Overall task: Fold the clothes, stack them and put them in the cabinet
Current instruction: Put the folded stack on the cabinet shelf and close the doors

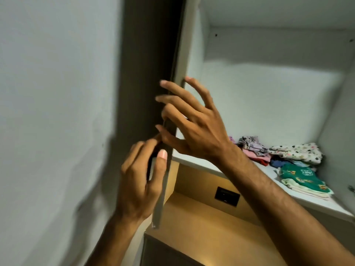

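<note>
The cabinet's dark door (146, 60) stands open at the left, seen nearly edge-on. My left hand (140, 181) grips its lower edge, thumb on the near face and fingers behind. My right hand (190, 120) rests against the door edge higher up with its fingers spread. Inside, on the white shelf (211, 169), folded clothes lie in stacks: a green printed piece (299, 174) on pale ones at the front right, a white floral piece (296, 152) behind it, and pink and lilac ones (251, 148) to the left.
A white wall (53, 112) fills the left side, close to the door. Below the shelf is a lit wooden niche (207, 223) with a black socket plate (227, 196) on its back wall. A hinge (351, 189) shows at the cabinet's right side.
</note>
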